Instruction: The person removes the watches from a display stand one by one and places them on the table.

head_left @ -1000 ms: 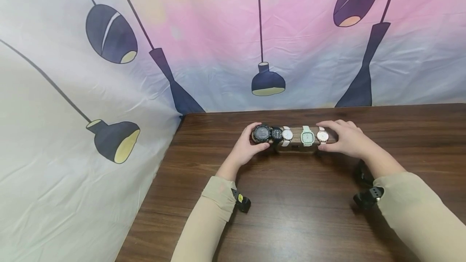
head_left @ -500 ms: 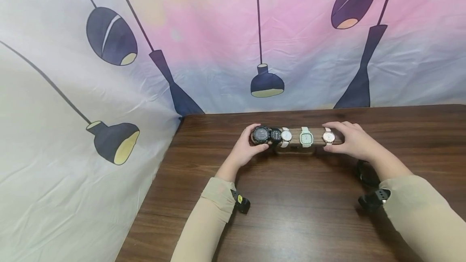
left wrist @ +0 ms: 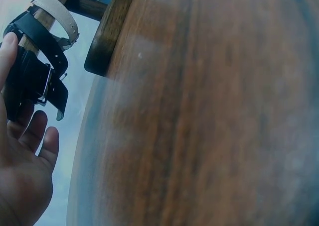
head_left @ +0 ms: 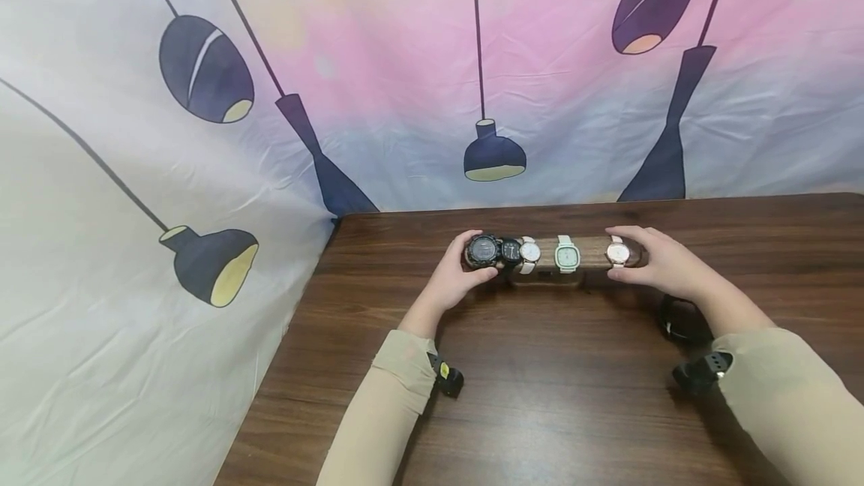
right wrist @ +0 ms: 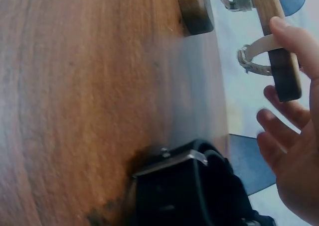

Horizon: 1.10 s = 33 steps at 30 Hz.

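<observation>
Currently L hand grips blk digital watch on wooden watch stand, L end; R hand pinches rnd wht-strap watch, R end. Mint sq. watch btwn.

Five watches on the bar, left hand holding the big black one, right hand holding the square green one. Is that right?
Not quite: the right hand holds the rightmost watch on the bar, a round one, as the head view shows; the green one sits between the hands. The rest stands, including the left hand on the big black one.
</observation>
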Available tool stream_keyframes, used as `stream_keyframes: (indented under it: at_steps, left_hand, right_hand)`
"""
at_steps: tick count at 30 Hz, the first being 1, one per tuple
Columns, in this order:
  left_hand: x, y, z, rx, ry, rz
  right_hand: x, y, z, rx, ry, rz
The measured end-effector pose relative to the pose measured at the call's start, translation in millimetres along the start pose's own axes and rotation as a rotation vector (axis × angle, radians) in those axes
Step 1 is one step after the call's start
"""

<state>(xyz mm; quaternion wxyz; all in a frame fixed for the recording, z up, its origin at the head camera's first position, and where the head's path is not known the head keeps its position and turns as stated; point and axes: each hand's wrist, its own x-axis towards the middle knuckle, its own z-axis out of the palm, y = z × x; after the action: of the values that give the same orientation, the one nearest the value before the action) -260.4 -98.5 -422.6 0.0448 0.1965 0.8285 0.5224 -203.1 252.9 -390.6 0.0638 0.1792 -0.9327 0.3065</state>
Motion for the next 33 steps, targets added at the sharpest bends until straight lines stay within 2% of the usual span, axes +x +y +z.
stream_keyframes:
  at_steps: [8, 23, 30, 33]
  left_hand:
    - [-0.6, -1.3, 2.5, -0.009, 0.001, 0.008]
    - [-0.2, 0.3, 3.0, -0.029, -0.007, 0.010]
    - [0.7, 0.9, 1.9, -0.018, 0.001, 0.013]
    - [0.5, 1.0, 1.2, -0.020, 0.002, 0.006]
  right_hand:
    - [-0.7, 4.0, 4.8, 0.170, -0.100, 0.130]
    - [0.9, 11.7, 9.9, 0.487, -0.142, 0.174]
    - [0.1, 13.8, 3.5, 0.363, -0.148, 0.168]
    - [-0.4, 16.1, 1.7, 0.358, -0.158, 0.168]
